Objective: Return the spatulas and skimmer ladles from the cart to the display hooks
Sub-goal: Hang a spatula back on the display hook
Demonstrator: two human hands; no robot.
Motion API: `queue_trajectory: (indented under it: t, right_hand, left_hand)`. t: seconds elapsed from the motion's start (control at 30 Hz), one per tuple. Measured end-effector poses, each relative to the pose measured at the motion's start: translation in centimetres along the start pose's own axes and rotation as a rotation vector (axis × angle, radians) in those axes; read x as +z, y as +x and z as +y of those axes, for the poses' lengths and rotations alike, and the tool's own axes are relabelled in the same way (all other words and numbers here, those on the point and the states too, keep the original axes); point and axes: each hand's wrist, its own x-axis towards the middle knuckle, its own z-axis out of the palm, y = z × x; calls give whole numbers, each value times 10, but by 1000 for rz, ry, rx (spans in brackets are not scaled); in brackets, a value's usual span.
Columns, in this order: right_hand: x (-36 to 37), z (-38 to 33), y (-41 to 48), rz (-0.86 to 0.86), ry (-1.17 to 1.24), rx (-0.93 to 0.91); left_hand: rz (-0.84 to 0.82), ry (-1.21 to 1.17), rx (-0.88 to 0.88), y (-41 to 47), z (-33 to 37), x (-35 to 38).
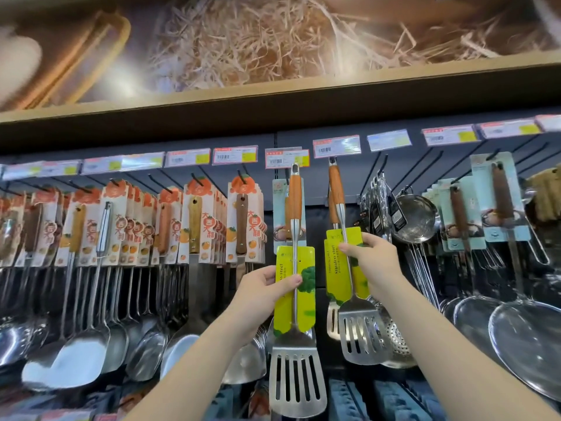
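left hand (267,288) pinches left spatula (296,375) | right hand (372,259) pinches right spatula (359,335) | centre frame, at hooks (381,164), likely unhung | cart unseen

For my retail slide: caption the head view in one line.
Left hand pinches the left spatula by its yellow card; right hand pinches the right spatula, handles up at the display hooks.

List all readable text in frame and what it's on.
"Stainless steel": yellow card on right spatula, pinched by right hand.
"...ss steel": second yellow card on left spatula; left hand covers the start.
"大吉大利": orange-topped cards.
Price tags: too blurred.
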Motion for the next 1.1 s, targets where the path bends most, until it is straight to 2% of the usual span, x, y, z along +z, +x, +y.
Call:
queue_trajectory:
  t: [0.33,0.8,0.9,1.03,1.1]
  right_hand:
    - [10,15,15,46,1,-22]
    - [1,24,37,-8,-15,66]
    - [-3,34,43,0,-7,132]
    - [-4,50,51,44,-110,219]
    - [-4,53,49,64,-285,230]
  left_hand:
    - [8,-52,14,5,-6,-1]
    - [-26,-67,-7,19,-19,4]
    - [-41,-82,-17,20,-22,7]
    - [-45,-87,-15,22,-27,13]
    - [-45,-84,-15,23,-29,16]
